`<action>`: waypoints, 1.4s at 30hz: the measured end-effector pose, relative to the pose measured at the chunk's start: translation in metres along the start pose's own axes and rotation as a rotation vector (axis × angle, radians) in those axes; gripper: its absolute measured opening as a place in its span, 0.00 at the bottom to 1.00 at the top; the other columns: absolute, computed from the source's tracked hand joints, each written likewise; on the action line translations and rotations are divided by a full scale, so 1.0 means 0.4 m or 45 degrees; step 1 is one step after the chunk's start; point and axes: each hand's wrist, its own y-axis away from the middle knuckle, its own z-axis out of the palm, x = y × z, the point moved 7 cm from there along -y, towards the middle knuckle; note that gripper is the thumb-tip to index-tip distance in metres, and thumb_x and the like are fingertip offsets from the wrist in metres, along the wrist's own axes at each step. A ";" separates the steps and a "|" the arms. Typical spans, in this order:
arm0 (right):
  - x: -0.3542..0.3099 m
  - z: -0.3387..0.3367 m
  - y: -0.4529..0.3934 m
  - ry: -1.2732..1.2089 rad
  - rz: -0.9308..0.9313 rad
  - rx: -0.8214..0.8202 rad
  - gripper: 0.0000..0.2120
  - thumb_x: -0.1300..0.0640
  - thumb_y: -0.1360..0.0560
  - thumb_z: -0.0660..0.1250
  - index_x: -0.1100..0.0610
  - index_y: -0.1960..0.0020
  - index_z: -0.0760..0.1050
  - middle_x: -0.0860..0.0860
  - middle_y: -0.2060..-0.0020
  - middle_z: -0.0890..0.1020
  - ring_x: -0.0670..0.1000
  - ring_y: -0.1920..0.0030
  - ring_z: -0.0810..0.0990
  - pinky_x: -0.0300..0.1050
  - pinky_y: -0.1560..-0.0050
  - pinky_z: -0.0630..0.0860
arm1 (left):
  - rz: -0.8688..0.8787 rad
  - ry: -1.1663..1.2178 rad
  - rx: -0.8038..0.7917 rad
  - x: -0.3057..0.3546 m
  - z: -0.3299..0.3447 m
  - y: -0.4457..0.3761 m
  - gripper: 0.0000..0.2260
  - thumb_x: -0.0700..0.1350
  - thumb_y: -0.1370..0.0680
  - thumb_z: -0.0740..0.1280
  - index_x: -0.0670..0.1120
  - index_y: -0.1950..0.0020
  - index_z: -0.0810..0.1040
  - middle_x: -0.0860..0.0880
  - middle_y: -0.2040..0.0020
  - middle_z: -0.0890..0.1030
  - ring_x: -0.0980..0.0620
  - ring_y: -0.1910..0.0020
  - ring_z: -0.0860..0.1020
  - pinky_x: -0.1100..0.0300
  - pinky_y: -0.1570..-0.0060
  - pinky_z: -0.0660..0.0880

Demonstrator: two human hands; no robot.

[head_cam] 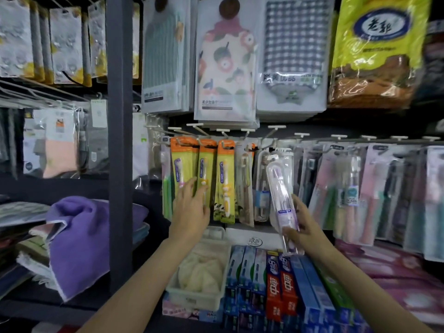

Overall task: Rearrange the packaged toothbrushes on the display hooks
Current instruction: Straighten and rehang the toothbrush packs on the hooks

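A row of white display hooks (276,127) carries packaged toothbrushes. Three orange-and-yellow children's toothbrush packs (225,179) hang at the left of the row. My left hand (192,207) reaches up with straight fingers that touch the lower part of the first two orange packs. My right hand (300,224) grips the bottom of a clear pack with a purple toothbrush (280,188), held tilted in front of the middle hooks. More pastel toothbrush packs (348,186) hang to the right.
Packaged towels (225,61) hang above the hooks. Toothpaste boxes (281,284) and a white bin (199,301) with a cream cloth lie below. A dark shelf post (120,140) stands at the left, with a purple towel (77,241) beside it.
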 end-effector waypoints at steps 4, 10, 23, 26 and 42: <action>-0.027 -0.036 -0.049 -0.056 0.045 0.086 0.38 0.72 0.26 0.62 0.47 0.25 0.51 0.45 0.31 0.64 0.49 0.33 0.66 0.47 0.36 0.68 | 0.042 -0.068 -0.109 0.062 0.056 0.003 0.23 0.40 0.23 0.61 0.49 0.28 0.62 0.48 0.25 0.53 0.48 0.26 0.53 0.53 0.29 0.54; -0.033 -0.028 -0.127 -0.021 0.128 0.032 0.40 0.72 0.26 0.63 0.46 0.25 0.49 0.55 0.29 0.66 0.55 0.40 0.75 0.51 0.47 0.76 | 0.030 -0.066 -0.159 0.069 0.085 0.015 0.23 0.40 0.23 0.61 0.51 0.29 0.63 0.49 0.25 0.53 0.49 0.26 0.52 0.53 0.29 0.55; -0.055 -0.095 -0.135 0.410 0.121 -0.147 0.40 0.70 0.25 0.61 0.44 0.24 0.45 0.58 0.26 0.59 0.59 0.42 0.75 0.51 0.47 0.76 | -0.064 -0.099 -0.164 0.051 0.094 0.000 0.22 0.40 0.23 0.62 0.50 0.29 0.64 0.46 0.25 0.54 0.47 0.27 0.56 0.53 0.31 0.57; -0.067 -0.103 -0.139 0.540 0.090 -0.117 0.39 0.69 0.24 0.61 0.45 0.24 0.45 0.59 0.28 0.62 0.55 0.54 0.78 0.48 0.56 0.78 | -0.074 -0.094 -0.189 0.059 0.104 -0.002 0.22 0.40 0.23 0.61 0.49 0.29 0.63 0.46 0.25 0.53 0.47 0.27 0.55 0.52 0.31 0.58; 0.029 -0.058 -0.136 0.400 0.188 0.533 0.20 0.61 0.26 0.67 0.62 0.36 0.65 0.60 0.40 0.70 0.58 0.39 0.70 0.53 0.37 0.69 | 0.000 -0.126 -0.239 0.064 0.094 0.025 0.22 0.40 0.23 0.60 0.49 0.29 0.64 0.46 0.25 0.54 0.46 0.28 0.55 0.52 0.31 0.56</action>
